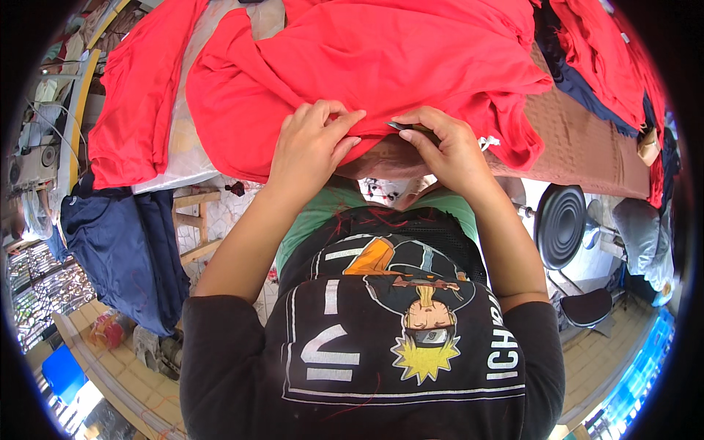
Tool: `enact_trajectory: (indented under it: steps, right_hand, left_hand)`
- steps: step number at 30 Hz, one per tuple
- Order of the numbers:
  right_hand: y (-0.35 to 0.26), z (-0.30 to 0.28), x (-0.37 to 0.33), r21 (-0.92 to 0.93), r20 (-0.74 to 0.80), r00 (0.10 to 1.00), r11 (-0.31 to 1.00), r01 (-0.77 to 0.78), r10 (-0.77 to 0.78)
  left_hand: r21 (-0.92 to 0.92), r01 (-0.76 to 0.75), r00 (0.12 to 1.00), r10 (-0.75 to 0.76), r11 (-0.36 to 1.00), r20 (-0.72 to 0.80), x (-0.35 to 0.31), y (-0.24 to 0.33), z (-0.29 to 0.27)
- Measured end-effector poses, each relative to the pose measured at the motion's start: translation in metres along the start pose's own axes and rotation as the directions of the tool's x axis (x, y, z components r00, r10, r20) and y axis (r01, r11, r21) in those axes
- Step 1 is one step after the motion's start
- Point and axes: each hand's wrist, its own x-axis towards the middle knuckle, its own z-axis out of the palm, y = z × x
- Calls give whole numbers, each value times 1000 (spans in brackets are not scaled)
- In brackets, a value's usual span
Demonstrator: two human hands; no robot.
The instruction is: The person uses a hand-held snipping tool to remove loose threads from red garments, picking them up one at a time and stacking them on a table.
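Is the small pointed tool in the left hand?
No, the right hand holds the small pointed tool, while the left hand is on the red fabric.

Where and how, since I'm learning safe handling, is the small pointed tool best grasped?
The small pointed tool is probably best taken by its body behind the tip, from the right: its tip points left, and its body runs back into the right grip.

Red cloth [381, 62]: cut off by upper edge. Small tool [399, 126]: largely hidden in right grip [445, 143], kind undetermined. Bench [587, 150]: partly hidden under cloth.
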Motion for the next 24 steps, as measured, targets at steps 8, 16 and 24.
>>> enact_trajectory:
  steps: [8, 16, 24]
  right_hand:
    - [-15, 2, 3, -121, 8, 996, 989, 84, -84]
    - [-4, 11, 3, -21, 7, 1000, 1000, 5, -5]
    - [-4, 6, -2, -170, 112, 989, 979, 117, -99]
  left_hand:
    - [46, -48, 995, 44, 998, 87, 0, -2, 3]
    - [-228, 113, 991, -93, 967, 97, -14, -7, 7]
    - [-326, 167, 982, -129, 930, 135, -13, -3, 1]
